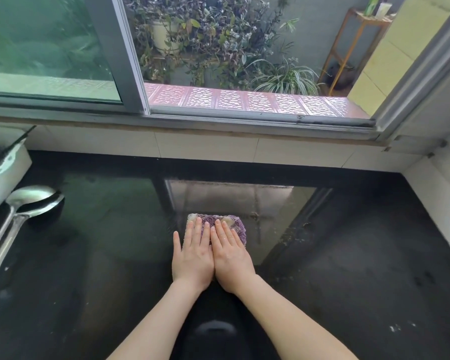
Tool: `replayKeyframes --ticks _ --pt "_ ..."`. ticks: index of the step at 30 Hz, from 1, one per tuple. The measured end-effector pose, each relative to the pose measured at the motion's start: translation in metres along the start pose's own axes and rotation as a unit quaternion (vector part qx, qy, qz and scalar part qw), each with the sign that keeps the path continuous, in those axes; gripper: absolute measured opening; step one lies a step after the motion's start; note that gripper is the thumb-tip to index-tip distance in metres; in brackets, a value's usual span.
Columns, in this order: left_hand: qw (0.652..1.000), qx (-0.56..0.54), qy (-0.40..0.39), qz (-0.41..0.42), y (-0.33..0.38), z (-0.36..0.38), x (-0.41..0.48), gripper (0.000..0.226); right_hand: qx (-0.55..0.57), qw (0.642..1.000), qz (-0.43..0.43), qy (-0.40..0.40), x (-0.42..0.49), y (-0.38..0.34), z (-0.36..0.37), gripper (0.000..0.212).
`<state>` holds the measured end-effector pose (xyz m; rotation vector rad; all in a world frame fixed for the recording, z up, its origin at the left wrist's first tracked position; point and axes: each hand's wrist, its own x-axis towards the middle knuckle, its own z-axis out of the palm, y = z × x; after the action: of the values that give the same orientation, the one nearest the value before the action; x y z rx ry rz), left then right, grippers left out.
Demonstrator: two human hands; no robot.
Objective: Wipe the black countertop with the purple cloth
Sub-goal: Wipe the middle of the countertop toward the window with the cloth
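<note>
Both palms flat on purple cloth (217, 228), centre frame.
Left hand (192, 258) and right hand (231, 258) side by side, fingers outstretched; white container (4, 175) holding something dark at left edge; glossy black countertop (348, 255) below open window (244, 74).

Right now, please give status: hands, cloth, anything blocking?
Left hand and right hand flat, pressing purple cloth on black countertop. No grip, palms only. Ladle far left, clear of cloth.

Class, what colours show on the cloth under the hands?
Purple cloth with cream patches, seen in the head view.
</note>
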<state>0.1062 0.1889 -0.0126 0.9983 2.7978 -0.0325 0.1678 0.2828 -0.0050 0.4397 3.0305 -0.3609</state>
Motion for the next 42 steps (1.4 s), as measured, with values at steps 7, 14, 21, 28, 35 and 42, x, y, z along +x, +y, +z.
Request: replayKeyframes --ticks 7,14,21,28,35,42 --pt "1.000 0.019 0.008 -0.003 -0.004 -0.009 0.038 0.058 0.007 0.999 -0.044 -0.005 0.035 0.013 -0.013 0.061" --pt "0.999 0.050 0.004 0.009 -0.009 -0.020 0.089 0.065 0.010 0.999 -0.034 -0.004 0.085 0.027 -0.016 0.070" --pt "0.999 0.029 0.001 0.014 -0.008 -0.035 0.145 0.068 0.004 0.999 -0.040 -0.003 0.140 0.049 -0.022 0.072" --pt "1.000 0.008 0.011 0.003 -0.005 -0.040 0.188 0.068 0.003 0.999 -0.045 0.004 0.181 0.069 -0.026 0.070" --pt "1.000 0.002 0.015 -0.028 0.005 -0.044 0.206 0.061 0.016 0.998 -0.060 0.003 0.202 0.086 -0.031 0.060" --pt "0.998 0.021 0.023 -0.053 0.018 -0.042 0.201 0.063 0.010 0.997 -0.077 0.001 0.195 0.095 -0.033 0.069"
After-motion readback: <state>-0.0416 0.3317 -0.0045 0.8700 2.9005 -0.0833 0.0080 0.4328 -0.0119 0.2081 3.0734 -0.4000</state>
